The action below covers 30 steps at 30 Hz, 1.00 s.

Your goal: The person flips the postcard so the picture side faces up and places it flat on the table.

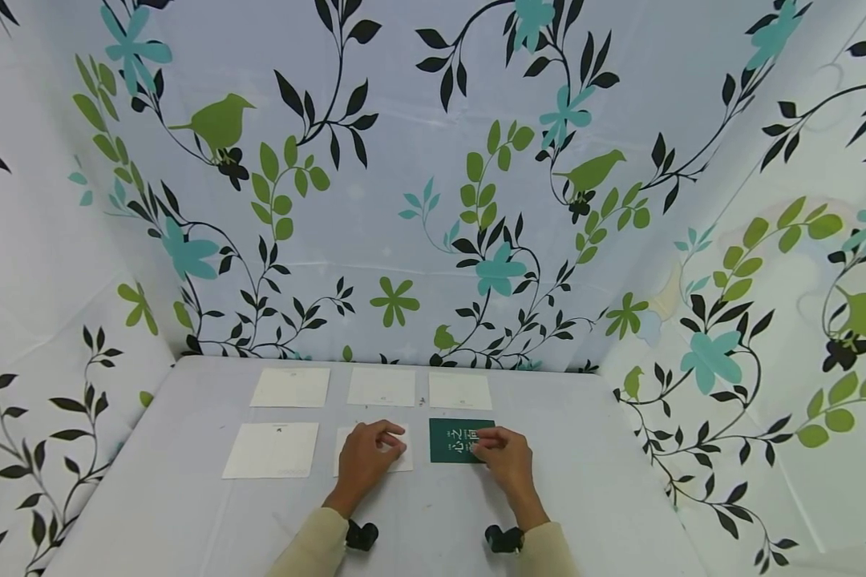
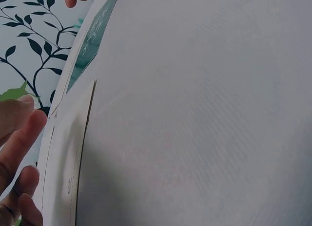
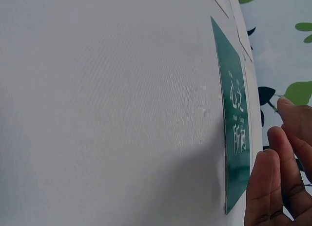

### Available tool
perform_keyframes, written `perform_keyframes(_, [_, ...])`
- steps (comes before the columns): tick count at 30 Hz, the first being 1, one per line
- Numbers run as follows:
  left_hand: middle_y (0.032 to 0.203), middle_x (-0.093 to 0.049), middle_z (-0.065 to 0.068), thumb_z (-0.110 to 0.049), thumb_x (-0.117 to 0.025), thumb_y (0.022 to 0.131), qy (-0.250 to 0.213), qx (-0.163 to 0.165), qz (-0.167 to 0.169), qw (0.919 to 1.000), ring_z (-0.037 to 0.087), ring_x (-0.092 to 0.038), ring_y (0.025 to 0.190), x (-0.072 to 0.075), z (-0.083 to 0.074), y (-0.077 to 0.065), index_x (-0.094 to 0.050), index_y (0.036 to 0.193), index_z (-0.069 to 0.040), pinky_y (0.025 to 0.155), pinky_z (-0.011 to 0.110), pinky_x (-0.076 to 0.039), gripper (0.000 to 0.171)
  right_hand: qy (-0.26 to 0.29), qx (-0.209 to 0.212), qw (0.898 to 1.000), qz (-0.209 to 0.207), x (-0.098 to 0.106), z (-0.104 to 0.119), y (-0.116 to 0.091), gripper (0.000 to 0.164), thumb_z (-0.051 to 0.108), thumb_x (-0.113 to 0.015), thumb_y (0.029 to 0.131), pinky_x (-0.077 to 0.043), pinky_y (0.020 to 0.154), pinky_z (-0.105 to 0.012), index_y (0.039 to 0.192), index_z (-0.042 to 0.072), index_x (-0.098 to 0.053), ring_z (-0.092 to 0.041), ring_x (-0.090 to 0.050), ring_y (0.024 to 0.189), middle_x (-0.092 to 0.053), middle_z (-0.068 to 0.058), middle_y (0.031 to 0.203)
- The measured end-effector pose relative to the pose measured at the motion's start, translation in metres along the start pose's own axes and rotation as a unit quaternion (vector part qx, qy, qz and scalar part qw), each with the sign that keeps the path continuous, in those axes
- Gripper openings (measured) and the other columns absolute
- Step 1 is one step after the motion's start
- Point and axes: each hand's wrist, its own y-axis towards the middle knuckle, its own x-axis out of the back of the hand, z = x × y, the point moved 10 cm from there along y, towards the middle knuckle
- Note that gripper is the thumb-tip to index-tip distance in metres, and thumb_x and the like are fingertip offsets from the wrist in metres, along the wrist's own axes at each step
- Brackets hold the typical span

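Note:
A dark green card (image 1: 447, 441) with white Chinese characters lies flat in the front row of cards, at its right end. My right hand (image 1: 507, 461) is over its right side, fingers loosely bent; in the right wrist view the fingertips (image 3: 267, 162) hold nothing. Beside the green card, a white card (image 1: 404, 461) lies partly hidden under my left hand (image 1: 368, 458). The left fingers (image 2: 24, 143) are loosely bent with nothing between them, thumb close to the forefinger. Whether either hand touches its card cannot be told.
Another white card (image 1: 270, 450) lies front left. Behind stand three more in a row: left (image 1: 290, 388), middle (image 1: 382, 388) and right (image 1: 460, 391). The white table (image 1: 173, 481) meets a leaf-and-bird patterned cloth (image 1: 404, 200) at its back and sides.

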Motion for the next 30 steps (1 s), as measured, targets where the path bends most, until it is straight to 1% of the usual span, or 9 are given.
perform_keyframes(3, [0.077, -0.078, -0.008, -0.014, -0.09, 0.084, -0.007, 0.003, -0.004, 1.0, 0.016, -0.059, 0.078, 0.005, 0.002, 0.0, -0.082, 0.1, -0.019, 0.095, 0.051, -0.051, 0.019, 0.004, 0.002, 1.0, 0.004, -0.005, 0.002, 0.0, 0.024, 0.011, -0.086, 0.088, -0.059, 0.074, -0.031, 0.111, 0.01, -0.08, -0.015, -0.07, 0.084, -0.077, 0.0, 0.091])
perform_keyframes(5, [0.077, -0.078, -0.008, -0.013, -0.089, 0.084, -0.007, 0.007, -0.006, 0.9999, 0.016, -0.059, 0.078, 0.007, 0.005, -0.001, -0.082, 0.101, -0.019, 0.096, 0.052, -0.051, 0.019, 0.005, 0.004, 1.0, 0.006, -0.007, 0.004, 0.0, 0.024, 0.011, -0.086, 0.088, -0.06, 0.074, -0.031, 0.111, 0.01, -0.08, -0.015, -0.07, 0.084, -0.078, 0.0, 0.091])
perform_keyframes(6, [0.077, -0.078, -0.008, -0.014, -0.089, 0.084, -0.007, 0.011, -0.005, 0.9999, 0.016, -0.059, 0.079, 0.008, 0.006, -0.001, -0.082, 0.101, -0.019, 0.096, 0.05, -0.051, 0.019, 0.006, 0.006, 1.0, 0.007, -0.009, 0.004, 0.0, 0.025, 0.012, -0.086, 0.088, -0.06, 0.074, -0.031, 0.112, 0.01, -0.079, -0.014, -0.07, 0.084, -0.078, 0.0, 0.092])
perform_keyframes(9, [0.079, -0.078, -0.009, -0.014, -0.088, 0.086, -0.002, 0.015, -0.004, 0.9999, 0.015, -0.059, 0.081, 0.011, 0.01, -0.002, -0.082, 0.102, -0.019, 0.086, 0.041, -0.051, 0.018, 0.005, 0.004, 1.0, 0.009, -0.012, 0.006, -0.001, 0.025, 0.012, -0.087, 0.088, -0.06, 0.074, -0.031, 0.112, 0.011, -0.08, -0.014, -0.071, 0.084, -0.078, 0.0, 0.093])
perform_keyframes(13, [0.08, -0.079, -0.008, -0.014, -0.088, 0.086, 0.001, 0.018, -0.004, 0.9998, 0.014, -0.059, 0.082, 0.015, 0.016, -0.003, -0.082, 0.103, -0.018, 0.073, 0.031, -0.045, 0.018, 0.007, 0.001, 1.0, 0.013, -0.018, 0.008, -0.002, 0.024, 0.012, -0.087, 0.088, -0.06, 0.074, -0.031, 0.111, 0.012, -0.08, -0.015, -0.071, 0.085, -0.078, 0.0, 0.093])
perform_keyframes(17, [0.081, -0.079, -0.009, -0.014, -0.088, 0.086, 0.002, 0.023, -0.005, 0.9997, 0.013, -0.058, 0.081, 0.02, 0.022, -0.003, -0.082, 0.103, -0.018, 0.073, 0.029, -0.044, 0.019, 0.018, 0.009, 1.0, 0.021, -0.025, 0.014, -0.004, 0.025, 0.011, -0.087, 0.087, -0.06, 0.072, -0.03, 0.111, 0.01, -0.08, -0.015, -0.071, 0.084, -0.078, -0.001, 0.094])
perform_keyframes(21, [0.081, -0.079, -0.01, -0.015, -0.089, 0.086, -0.001, 0.029, -0.007, 0.9996, 0.012, -0.058, 0.081, 0.025, 0.028, -0.003, -0.082, 0.104, -0.02, 0.073, 0.029, -0.044, 0.02, 0.021, 0.013, 0.999, 0.026, -0.031, 0.019, -0.006, 0.024, 0.011, -0.087, 0.086, -0.059, 0.072, -0.029, 0.11, 0.011, -0.081, -0.015, -0.07, 0.083, -0.077, 0.0, 0.093])
perform_keyframes(30, [0.081, -0.079, -0.008, -0.014, -0.088, 0.086, 0.0, 0.033, -0.013, 0.9994, 0.016, -0.059, 0.082, 0.035, 0.032, -0.006, -0.082, 0.105, -0.018, 0.073, 0.029, -0.042, 0.02, 0.017, 0.019, 0.999, 0.035, -0.047, 0.02, -0.007, 0.024, 0.011, -0.088, 0.086, -0.058, 0.07, -0.027, 0.11, 0.012, -0.081, -0.014, -0.07, 0.084, -0.079, 0.0, 0.094])
